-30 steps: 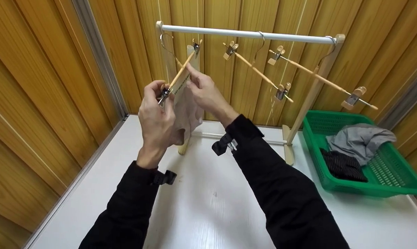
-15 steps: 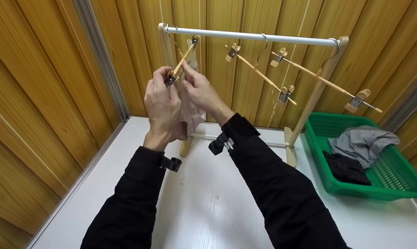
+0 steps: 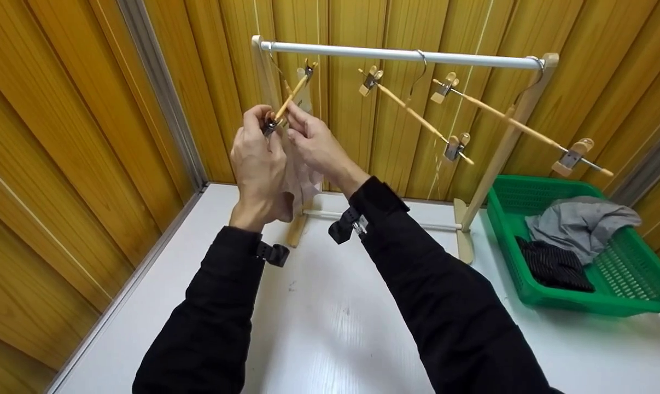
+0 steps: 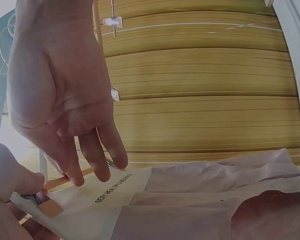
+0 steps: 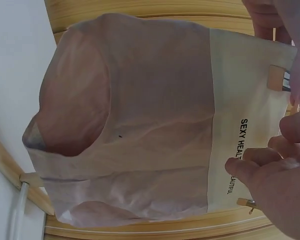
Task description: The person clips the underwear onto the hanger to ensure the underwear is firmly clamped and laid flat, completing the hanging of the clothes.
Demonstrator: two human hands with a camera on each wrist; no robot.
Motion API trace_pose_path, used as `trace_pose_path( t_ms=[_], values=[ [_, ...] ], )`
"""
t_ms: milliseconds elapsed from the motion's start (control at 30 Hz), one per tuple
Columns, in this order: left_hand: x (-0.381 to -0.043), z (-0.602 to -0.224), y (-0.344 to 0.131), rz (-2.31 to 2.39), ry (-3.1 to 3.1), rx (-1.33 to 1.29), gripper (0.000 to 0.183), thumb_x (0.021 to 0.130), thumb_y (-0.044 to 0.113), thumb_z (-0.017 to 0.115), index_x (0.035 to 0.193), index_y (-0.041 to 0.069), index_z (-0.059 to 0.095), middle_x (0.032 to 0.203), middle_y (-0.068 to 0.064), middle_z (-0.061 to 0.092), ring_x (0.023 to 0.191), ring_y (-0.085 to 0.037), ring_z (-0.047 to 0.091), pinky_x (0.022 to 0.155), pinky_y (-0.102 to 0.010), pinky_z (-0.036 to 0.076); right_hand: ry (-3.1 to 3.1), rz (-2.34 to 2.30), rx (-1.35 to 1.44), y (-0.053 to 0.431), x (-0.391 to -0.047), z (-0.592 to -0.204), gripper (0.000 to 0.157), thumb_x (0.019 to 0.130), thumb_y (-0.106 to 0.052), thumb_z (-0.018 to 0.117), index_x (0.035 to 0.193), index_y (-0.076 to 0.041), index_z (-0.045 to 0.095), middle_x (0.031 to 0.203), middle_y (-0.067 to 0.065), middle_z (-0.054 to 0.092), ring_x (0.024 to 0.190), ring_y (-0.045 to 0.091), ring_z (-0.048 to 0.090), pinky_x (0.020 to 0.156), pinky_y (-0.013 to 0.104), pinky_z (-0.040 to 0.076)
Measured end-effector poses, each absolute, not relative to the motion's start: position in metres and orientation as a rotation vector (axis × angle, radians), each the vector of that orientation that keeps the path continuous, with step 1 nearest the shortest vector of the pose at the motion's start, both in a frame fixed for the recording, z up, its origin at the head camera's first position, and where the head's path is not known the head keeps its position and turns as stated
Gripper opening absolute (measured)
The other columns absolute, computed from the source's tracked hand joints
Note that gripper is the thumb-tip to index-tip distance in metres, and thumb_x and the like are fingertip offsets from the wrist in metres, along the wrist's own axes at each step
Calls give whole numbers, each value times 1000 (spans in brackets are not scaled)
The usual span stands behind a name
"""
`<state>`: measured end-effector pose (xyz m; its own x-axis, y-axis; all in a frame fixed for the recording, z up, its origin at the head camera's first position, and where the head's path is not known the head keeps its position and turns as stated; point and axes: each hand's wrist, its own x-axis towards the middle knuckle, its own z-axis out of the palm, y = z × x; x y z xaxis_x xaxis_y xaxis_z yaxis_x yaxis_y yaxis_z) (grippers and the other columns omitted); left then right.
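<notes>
While both hands work at the L end of the rack (image 3: 373, 53), the L hand (image 3: 258, 164) has the near clip (image 3: 270, 127) of the L hanger (image 3: 293, 95) btwn curled fingers & thumb, a firm-looking pinch w/ little gap. The R hand (image 3: 321, 148) is at the middle of that hanger's bar, index finger on it, fingers part bent; can't tell if it pinches anything. The underwear (image 5: 160, 100), pinkish w/ a cream waistband (image 5: 227, 90) & dark lettering, hangs below the L hanger, left of the other two, a leg opening at its lower end. Near clip's pad lies on the waistband; far clip (image 3: 309, 71) is at the band's far corner.

To the right, the mid. hanger (image 3: 417, 116) & R hanger (image 3: 515, 123) hang from the rail, each w/ 2 clips. Far right on the white table (image 3: 330, 328), a green basket (image 3: 576, 302) holds grey cloth (image 3: 584, 224) & black striped cloth (image 3: 556, 265).
</notes>
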<state>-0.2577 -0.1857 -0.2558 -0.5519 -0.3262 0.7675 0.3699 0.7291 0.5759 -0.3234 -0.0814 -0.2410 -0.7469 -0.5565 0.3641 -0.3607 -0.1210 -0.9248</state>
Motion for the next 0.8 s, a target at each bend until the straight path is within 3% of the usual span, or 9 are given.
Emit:
trace_pose_path(
  t_ms=[567, 800],
  values=[
    [-256, -258, -190, -1056, -1998, -27, 41, 100, 8, 63, 138, -5, 53, 117, -21, 70, 107, -31, 68, 93, -41, 52, 2014, -1895, -1085, -78, -325, -253, 60, 104, 6, 44, 159, -3, 22, 163, 13, 28, 144, 15, 38, 108, 17, 36],
    [-256, -259, -191, -1064, -1985, -36, 43, 102, 8, 61, 141, -5, 50, 124, -21, 68, 115, -30, 66, 98, -40, 52, 2096, -1835, -1062, -71, -327, -254, 60, 105, -4, 50, 159, -3, 25, 163, 12, 29, 147, 13, 32, 109, 17, 34]
  ],
)
